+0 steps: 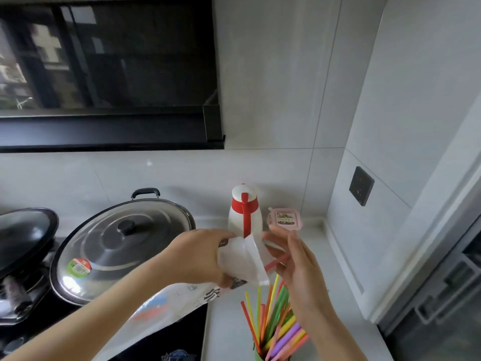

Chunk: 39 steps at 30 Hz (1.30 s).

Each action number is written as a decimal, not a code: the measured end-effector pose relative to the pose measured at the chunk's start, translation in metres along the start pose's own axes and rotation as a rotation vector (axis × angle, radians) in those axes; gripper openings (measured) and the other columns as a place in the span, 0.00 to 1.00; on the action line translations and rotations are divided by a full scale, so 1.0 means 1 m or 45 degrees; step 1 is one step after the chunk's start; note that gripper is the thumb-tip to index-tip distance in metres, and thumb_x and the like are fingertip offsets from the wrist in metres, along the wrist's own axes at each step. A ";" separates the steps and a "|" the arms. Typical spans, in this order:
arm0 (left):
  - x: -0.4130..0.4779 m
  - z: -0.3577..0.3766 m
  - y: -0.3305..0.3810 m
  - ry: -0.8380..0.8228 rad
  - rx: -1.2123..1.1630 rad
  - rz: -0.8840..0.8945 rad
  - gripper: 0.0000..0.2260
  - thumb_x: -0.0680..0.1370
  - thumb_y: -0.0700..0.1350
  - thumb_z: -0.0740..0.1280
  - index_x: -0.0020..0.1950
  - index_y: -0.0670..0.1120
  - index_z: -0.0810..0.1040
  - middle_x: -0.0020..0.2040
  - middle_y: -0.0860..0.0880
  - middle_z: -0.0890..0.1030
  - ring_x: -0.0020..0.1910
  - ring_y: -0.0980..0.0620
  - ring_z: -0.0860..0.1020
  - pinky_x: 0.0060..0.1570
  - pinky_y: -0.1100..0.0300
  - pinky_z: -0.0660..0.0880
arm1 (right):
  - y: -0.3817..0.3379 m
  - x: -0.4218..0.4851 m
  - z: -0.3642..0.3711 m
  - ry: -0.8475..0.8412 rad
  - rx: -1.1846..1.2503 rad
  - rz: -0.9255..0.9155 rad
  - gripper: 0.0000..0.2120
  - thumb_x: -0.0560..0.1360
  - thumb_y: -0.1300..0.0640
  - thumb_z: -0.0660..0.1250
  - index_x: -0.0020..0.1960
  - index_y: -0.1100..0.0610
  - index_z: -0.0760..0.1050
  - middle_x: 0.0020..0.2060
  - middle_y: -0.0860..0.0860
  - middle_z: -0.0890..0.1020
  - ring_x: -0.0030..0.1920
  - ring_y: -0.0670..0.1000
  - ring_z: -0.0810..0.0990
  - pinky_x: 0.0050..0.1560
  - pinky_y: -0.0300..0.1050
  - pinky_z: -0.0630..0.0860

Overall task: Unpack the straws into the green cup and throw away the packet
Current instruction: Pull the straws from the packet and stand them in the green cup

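Note:
My left hand (200,256) grips the clear plastic straw packet (244,259) near its open top; the rest of the packet hangs down and left under my forearm. My right hand (299,272) is just right of the packet's mouth and pinches a red straw (276,262) that sticks out of it. Below both hands several coloured straws (273,316) stand fanned out in the green cup (259,356), of which only a sliver of rim shows at the bottom edge.
A white jug with a red handle (243,212) and a pink lidded box (285,220) stand by the back wall. A large wok with a steel lid (122,246) and a black pan (23,235) sit on the hob at left. The counter corner and a wall socket (361,185) are at right.

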<state>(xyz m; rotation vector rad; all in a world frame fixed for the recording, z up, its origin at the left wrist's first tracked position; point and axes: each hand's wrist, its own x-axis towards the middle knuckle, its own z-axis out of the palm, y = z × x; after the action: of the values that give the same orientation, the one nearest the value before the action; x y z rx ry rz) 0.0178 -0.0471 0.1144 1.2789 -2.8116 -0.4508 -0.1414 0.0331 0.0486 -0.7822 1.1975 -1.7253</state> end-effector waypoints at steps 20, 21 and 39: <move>0.066 -0.008 0.050 0.150 1.852 0.598 0.23 0.75 0.52 0.63 0.68 0.49 0.62 0.55 0.44 0.72 0.54 0.43 0.68 0.57 0.45 0.55 | 0.028 0.041 0.008 -0.178 1.186 0.704 0.13 0.74 0.60 0.64 0.56 0.63 0.77 0.49 0.62 0.81 0.44 0.62 0.83 0.34 0.51 0.81; 0.067 -0.007 0.047 0.159 1.883 0.599 0.23 0.74 0.52 0.64 0.68 0.49 0.62 0.55 0.44 0.72 0.54 0.43 0.69 0.56 0.44 0.54 | 0.031 0.041 0.007 -0.149 1.186 0.707 0.13 0.74 0.59 0.63 0.56 0.63 0.77 0.50 0.62 0.81 0.45 0.62 0.83 0.36 0.54 0.82; 0.032 -0.038 -0.012 0.298 1.278 0.336 0.34 0.72 0.43 0.60 0.74 0.56 0.49 0.58 0.48 0.72 0.55 0.46 0.69 0.57 0.50 0.62 | 0.024 0.026 0.004 -0.226 0.212 0.445 0.10 0.77 0.61 0.62 0.49 0.66 0.80 0.33 0.59 0.80 0.28 0.49 0.76 0.27 0.38 0.72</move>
<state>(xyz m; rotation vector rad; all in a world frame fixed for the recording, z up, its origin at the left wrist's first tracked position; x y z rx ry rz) 0.0101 -0.0881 0.1444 0.8574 -2.9446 1.1614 -0.1413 0.0044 0.0279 -0.5734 0.9890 -1.4153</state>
